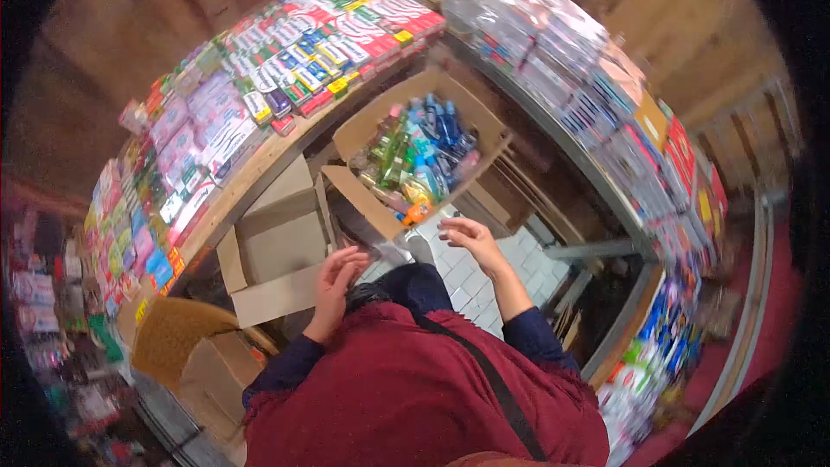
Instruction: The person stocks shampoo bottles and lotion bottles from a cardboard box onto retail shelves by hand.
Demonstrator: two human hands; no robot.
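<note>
Right hand (471,236), left hand (335,277), bottle box (373,121) just beyond fingers (450,227)

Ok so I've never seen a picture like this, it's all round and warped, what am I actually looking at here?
It is one picture from a camera worn on a person's head, looking down at their own body and hands; the wide lens bends everything. The left hand and right hand are both open and hold nothing. They hover just short of an open cardboard box filled with small colourful bottles. An empty-looking box sits beside the left hand. Shelves packed with boxed goods curve around on both sides.
</note>
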